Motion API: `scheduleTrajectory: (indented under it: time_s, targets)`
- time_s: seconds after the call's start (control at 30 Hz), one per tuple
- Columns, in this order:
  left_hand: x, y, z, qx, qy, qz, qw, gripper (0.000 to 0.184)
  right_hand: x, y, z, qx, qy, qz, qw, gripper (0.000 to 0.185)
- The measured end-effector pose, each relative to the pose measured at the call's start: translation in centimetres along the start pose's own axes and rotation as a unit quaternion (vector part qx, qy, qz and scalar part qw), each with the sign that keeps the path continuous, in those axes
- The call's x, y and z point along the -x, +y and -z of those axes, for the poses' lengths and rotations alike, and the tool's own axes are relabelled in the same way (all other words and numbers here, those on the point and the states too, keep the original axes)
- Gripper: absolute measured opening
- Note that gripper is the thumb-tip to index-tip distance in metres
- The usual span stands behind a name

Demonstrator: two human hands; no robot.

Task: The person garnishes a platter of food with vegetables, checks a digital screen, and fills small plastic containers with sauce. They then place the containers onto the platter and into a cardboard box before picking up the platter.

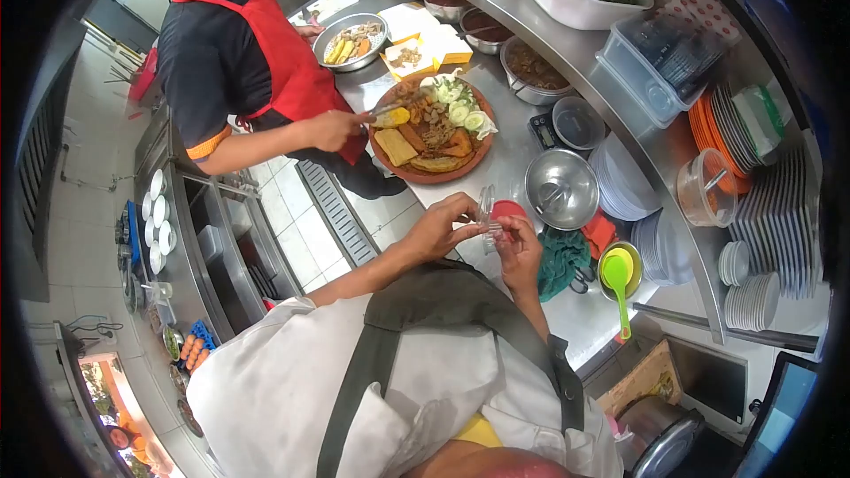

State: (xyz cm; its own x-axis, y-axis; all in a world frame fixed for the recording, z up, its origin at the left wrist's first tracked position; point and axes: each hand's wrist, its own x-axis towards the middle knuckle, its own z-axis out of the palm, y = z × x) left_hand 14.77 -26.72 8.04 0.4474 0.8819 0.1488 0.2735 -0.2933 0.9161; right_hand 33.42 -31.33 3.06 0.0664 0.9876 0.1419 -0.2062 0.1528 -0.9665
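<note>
Just in front of my chest, my left hand (445, 225) pinches small clear plastic cups (487, 211) between thumb and fingers. My right hand (519, 255) has its fingers closed on the same little cups from the other side. Whether they are a nested stack or cups with lids, I cannot tell. Something red lies on the counter right behind them. Beyond my hands sits a large round clay platter (432, 179) with meat, sliced cucumber, greens and yellow pieces. A co-worker's hand (335, 131) holds a metal utensil (387, 108) over it.
At right are a steel bowl (561, 189), a green cloth (564, 264), a small pot with a lime-green spoon (618, 288) and stacked plates (620, 179). An overhead shelf (567, 66) runs along the counter. A co-worker in a red apron (297, 62) stands at left.
</note>
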Motion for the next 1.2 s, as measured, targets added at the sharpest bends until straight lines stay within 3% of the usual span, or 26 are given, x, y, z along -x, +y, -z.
scheduleTrajectory:
  time_s: [0.07, 0.17, 0.33, 0.37, 0.43, 0.47, 0.53, 0.63, 0.73, 0.83, 0.93, 1.03, 1.2]
  targets:
    - [-0.3, 0.1, -0.2, -0.006, -0.018, -0.012, 1.000, 0.021, 0.3, -0.1, 0.4, 0.062, 0.034, 0.049, 0.996, 0.036]
    - [-0.6, 0.5, -0.9, -0.001, -0.060, -0.005, 0.998, 0.022, 1.1, 0.6, 1.4, 0.091, 0.020, 0.042, 0.995, 0.043]
    - [-1.3, 0.5, -1.9, -0.046, -0.202, -0.045, 0.977, 0.021, 3.0, -1.7, 2.8, 0.003, -0.099, -0.103, 0.990, 0.066]
    - [-0.9, -0.3, -2.8, 0.022, -0.209, 0.011, 0.978, 0.021, 3.5, -2.5, 2.8, -0.004, -0.114, -0.125, 0.986, 0.071]
    - [-0.7, -1.5, -4.5, 0.151, -0.215, 0.122, 0.957, 0.021, 4.4, -1.9, 3.7, 0.015, -0.097, -0.146, 0.984, 0.069]
    - [-0.4, -2.0, -5.0, 0.143, -0.217, 0.111, 0.959, 0.021, 4.8, -1.5, 4.0, 0.024, -0.090, -0.157, 0.983, 0.068]
    - [-0.4, 0.0, -5.3, 0.126, -0.222, 0.088, 0.963, 0.021, 5.9, -0.9, 4.0, -0.101, -0.034, -0.149, 0.983, 0.057]
    - [0.0, 1.2, -6.6, 0.198, -0.213, 0.202, 0.935, 0.025, 7.3, -1.4, 4.5, -0.193, 0.010, -0.172, 0.966, 0.044]
    - [0.5, 0.2, -7.7, 0.038, -0.197, 0.031, 0.979, 0.030, 7.7, -0.7, 5.1, -0.192, 0.006, -0.155, 0.969, 0.040]
    - [1.2, 0.0, -9.0, 0.016, -0.174, -0.042, 0.984, 0.031, 8.2, -0.4, 6.3, -0.232, -0.033, -0.160, 0.959, 0.038]
    - [2.0, 0.6, -9.4, 0.040, -0.225, -0.022, 0.973, 0.030, 8.7, -0.2, 7.9, -0.297, -0.102, -0.197, 0.929, 0.036]
    - [2.4, 0.8, -9.7, 0.050, -0.234, -0.007, 0.971, 0.027, 9.1, 1.4, 9.5, -0.331, -0.093, -0.243, 0.907, 0.030]
    - [2.6, 0.0, -10.5, 0.136, -0.209, -0.026, 0.968, 0.027, 9.4, 1.4, 9.5, -0.280, -0.071, -0.205, 0.935, 0.020]
